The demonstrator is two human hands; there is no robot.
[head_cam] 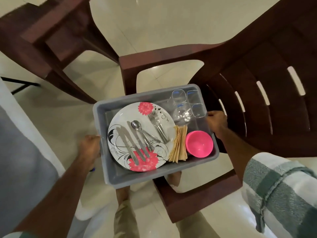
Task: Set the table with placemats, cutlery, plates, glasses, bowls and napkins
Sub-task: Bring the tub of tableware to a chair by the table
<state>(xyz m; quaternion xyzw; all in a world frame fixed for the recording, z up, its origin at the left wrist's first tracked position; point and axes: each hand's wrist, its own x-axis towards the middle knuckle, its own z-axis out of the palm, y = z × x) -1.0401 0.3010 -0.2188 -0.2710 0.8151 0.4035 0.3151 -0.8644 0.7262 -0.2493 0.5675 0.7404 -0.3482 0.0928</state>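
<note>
I hold a grey plastic tub (120, 179) in the air with both hands. My left hand (90, 148) grips its left rim and my right hand (217, 121) grips its right rim. Inside lies a white plate with pink flowers (120, 117). On the plate rest knives (127, 143), spoons (137, 126) and forks (157, 121). Folded tan napkins (179, 145) stand beside the plate. A pink bowl (199, 143) sits in the near right corner. Clear glasses (187, 105) fill the far right corner.
A dark brown plastic chair (257, 66) stands to the right, its armrest under the tub. Another brown chair (42, 36) is at the upper left. A white surface (20, 134) edges the left. A rolled checked cloth (281, 189) lies at the lower right. Glossy tiled floor (163, 23) lies below.
</note>
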